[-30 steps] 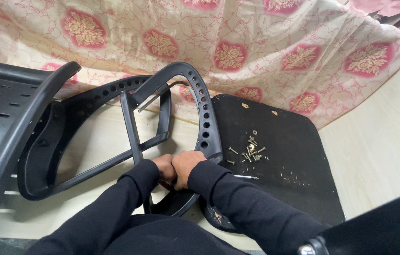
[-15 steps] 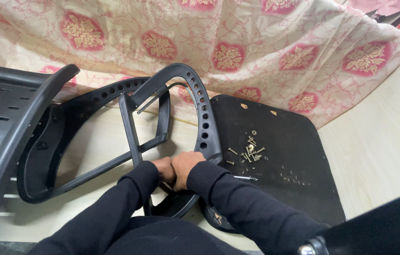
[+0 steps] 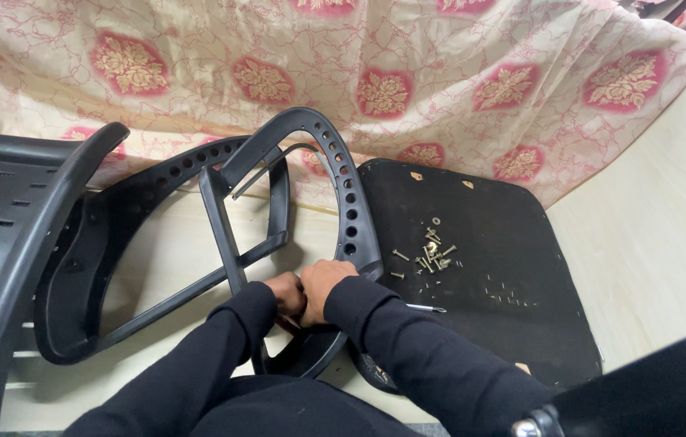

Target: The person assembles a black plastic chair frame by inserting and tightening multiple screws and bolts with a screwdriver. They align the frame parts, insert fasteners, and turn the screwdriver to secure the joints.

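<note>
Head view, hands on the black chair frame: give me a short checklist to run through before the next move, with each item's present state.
1. Both hands on the work: ok. The left hand and right hand are pressed together at the lower joint of the black plastic frame.
2. What the fingers hold: cannot tell, they hide it.
3. Frame supported: ok, it lies on the pale table.
4. Loose screws within reach: ok, piled on the black seat board beside the right hand.
5. Slim metal tool at hand: ok, on the board's near edge.
6. Screws contained: not ok, scattered loose.
</note>
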